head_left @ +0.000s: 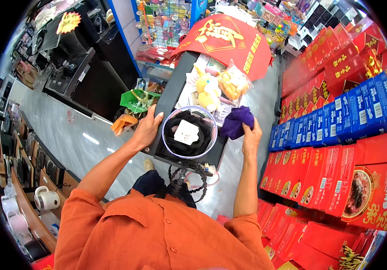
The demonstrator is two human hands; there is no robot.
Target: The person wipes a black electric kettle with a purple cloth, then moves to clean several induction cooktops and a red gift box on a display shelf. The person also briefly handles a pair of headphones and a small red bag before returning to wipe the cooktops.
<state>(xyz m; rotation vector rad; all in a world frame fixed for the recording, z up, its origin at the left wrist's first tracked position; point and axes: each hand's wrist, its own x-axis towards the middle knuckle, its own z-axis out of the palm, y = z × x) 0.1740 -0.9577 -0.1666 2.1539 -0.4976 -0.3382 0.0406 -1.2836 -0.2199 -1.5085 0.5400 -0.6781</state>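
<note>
My right hand [252, 135] pinches a bunched purple cloth [236, 123] at the right side of a narrow black stand [175, 92]. Along the stand's left edge rests my left hand [146, 129], fingers stretched out and nothing held. Between my hands sits a round tub with a pale purple rim [166, 143], full of dark, soft-looking material. A white card [186, 132] lies on top of it. Just beyond the tub are a yellow plush toy [208, 95] and an orange item in clear wrapping [234, 83].
Black beaded loops [198, 188] hang at the stand's near end. A large red printed board [229, 40] covers its far end. Stacked red boxes [324, 177] and blue boxes [342, 114] line the right. Green [136, 101] and orange [125, 123] items are at left; mugs [46, 198] stand on shelves.
</note>
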